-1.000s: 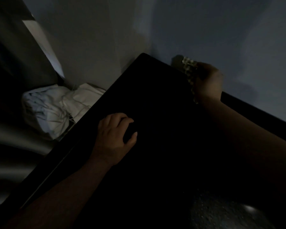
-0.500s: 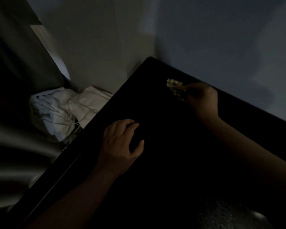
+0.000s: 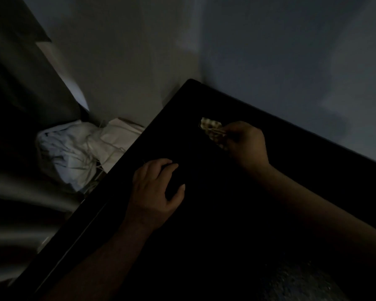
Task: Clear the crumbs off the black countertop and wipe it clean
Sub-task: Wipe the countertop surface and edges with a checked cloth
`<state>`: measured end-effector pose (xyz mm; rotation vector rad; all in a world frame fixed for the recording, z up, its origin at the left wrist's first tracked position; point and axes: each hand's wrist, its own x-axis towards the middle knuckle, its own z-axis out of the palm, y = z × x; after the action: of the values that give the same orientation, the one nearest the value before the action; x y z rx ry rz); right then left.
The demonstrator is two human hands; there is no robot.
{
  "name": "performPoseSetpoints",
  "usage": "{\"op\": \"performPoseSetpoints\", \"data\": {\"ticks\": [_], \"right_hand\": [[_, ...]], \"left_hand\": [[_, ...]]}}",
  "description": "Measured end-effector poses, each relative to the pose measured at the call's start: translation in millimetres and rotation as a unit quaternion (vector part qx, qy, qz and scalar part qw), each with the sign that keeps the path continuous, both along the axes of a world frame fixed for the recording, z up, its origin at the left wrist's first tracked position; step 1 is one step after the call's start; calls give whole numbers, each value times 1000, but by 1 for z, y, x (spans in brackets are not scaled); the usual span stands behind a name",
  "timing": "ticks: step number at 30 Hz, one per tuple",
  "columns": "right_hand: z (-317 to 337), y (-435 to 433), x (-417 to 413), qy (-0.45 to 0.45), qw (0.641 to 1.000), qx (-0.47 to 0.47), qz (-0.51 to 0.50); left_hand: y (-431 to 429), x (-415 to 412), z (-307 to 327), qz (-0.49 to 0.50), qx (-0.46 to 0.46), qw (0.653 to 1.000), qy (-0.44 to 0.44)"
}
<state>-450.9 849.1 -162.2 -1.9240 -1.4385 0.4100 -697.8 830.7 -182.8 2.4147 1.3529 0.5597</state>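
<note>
Now | right hand pinches checkered cloth on black countertop | left hand fingers curled, contents unclear

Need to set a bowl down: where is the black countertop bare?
Looks bare: the countertop corner beyond the checked cloth, and the stretch between left hand and right forearm. Crowded where the right hand grips the cloth.

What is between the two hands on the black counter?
Only bare black countertop shows between the left hand and the right hand, which grips a checked cloth. The head view is too dark to show crumbs.
</note>
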Motion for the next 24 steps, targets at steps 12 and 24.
{"op": "performPoseSetpoints", "data": {"ticks": [12,24], "right_hand": [[-12,-18,-12,-36,994,1,-100],[-5,-54,-38,-41,994,-4,-97]], "left_hand": [[0,0,3,-5,-3,1000,8],[-34,-20,15,2,-15,997,-74]]}}
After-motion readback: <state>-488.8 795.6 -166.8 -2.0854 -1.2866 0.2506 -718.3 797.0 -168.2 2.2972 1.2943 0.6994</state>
